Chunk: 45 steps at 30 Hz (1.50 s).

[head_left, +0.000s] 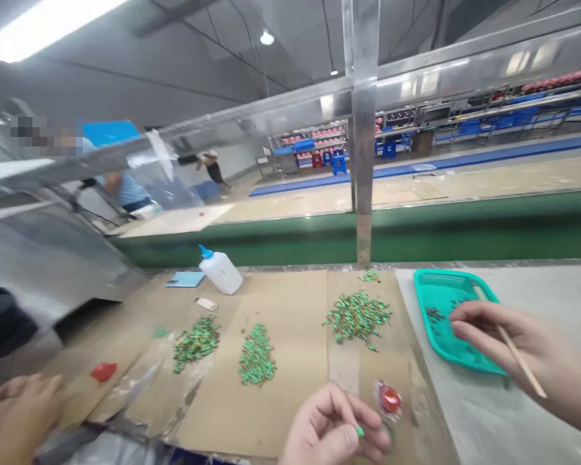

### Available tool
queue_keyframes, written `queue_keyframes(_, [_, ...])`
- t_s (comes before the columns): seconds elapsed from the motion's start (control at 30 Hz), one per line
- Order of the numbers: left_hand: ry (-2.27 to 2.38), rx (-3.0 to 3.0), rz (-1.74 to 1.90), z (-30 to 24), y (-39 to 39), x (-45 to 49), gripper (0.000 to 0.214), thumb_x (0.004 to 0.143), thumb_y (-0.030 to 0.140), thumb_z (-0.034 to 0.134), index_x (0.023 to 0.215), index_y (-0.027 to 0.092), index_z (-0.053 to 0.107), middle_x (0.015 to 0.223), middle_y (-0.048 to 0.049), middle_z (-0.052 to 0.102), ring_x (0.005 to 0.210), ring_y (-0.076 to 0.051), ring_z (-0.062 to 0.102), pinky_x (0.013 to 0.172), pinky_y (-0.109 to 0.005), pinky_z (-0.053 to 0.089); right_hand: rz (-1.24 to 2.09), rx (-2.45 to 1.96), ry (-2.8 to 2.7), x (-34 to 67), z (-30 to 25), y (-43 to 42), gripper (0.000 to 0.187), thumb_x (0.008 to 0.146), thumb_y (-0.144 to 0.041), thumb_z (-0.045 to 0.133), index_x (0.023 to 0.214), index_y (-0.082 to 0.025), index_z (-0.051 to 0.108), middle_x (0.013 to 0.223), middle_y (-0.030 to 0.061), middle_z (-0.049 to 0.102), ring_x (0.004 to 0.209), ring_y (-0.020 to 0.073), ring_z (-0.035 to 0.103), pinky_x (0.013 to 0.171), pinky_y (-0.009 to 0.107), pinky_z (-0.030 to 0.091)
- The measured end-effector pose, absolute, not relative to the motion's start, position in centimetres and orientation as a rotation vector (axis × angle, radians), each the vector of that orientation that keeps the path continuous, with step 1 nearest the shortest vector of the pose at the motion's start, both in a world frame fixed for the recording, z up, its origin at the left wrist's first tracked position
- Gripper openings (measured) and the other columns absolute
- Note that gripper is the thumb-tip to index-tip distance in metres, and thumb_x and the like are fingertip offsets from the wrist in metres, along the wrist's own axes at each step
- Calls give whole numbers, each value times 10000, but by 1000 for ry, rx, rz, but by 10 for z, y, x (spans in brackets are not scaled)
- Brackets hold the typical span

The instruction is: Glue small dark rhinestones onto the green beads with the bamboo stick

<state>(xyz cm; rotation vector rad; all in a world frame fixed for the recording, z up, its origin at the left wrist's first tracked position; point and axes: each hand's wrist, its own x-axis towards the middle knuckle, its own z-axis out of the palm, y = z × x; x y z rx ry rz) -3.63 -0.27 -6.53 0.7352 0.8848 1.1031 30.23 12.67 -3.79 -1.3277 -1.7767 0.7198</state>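
My left hand (332, 429) is closed near the table's front edge, pinching a small green piece (359, 431) between thumb and fingertips. My right hand (518, 339) reaches over a teal plastic basket (423, 281), its fingers closed around a thin wooden stick (520, 361). Whether the right fingertips also pinch something is too blurred to make out. Small dark pieces (434, 315) lie inside the basket. Just beyond my left hand is a shiny red round thing (390, 400) in clear wrapping. Loose green-and-gold pieces (358, 316) form a pile between my hands.
More green pieces make piles (257, 355) on the cardboard (290, 413) to the left. A white squeeze bottle (221, 272) with a blue nozzle stands beside a light-blue pad (186, 279). Another person's hands (22, 410) are at far left, near a red object (103, 371). A metal post (365, 142) rises behind.
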Motion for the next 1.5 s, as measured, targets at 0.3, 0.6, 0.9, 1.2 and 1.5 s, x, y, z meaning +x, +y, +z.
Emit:
queue_keyframes(0.3, [972,828,989,-42,11,-11,486,864,657,1073,836,211,883,777,-16,795,541,-96,520,518,-217,482,999,-897,-1767,227,-23,35,102,1139,-177,742,1120,-255,804,1071,36,870,955,178,822,887,290,665])
queue_keyframes(0.6, [1033,1018,906,-28,2,-5,302,963,441,921,792,238,778,641,48,584,568,-132,478,558,-236,417,957,-806,-1837,230,-18,23,142,1120,-110,799,1113,-251,783,1058,5,835,971,142,808,915,229,634])
queue_keyframes(0.9, [1066,1112,885,-22,3,-2,304,986,452,855,777,254,758,622,55,543,564,-140,449,519,-213,423,911,-771,-1935,232,-16,21,144,1126,-82,775,1130,-226,776,1063,24,832,970,145,798,927,228,630])
queue_keyframes(1.2, [1102,1125,870,-21,2,-4,309,979,441,843,749,256,750,619,53,546,565,-145,464,529,-221,446,821,-741,-2032,232,-10,23,153,1151,-65,741,1159,-217,760,1070,41,828,984,160,795,920,245,647])
queue_keyframes(1.5, [1079,1091,859,-20,0,-6,302,978,427,858,763,250,740,621,60,545,565,-137,457,534,-220,426,722,-744,-2179,235,0,21,120,1208,-105,675,1198,-202,745,1074,67,811,985,203,783,873,308,643])
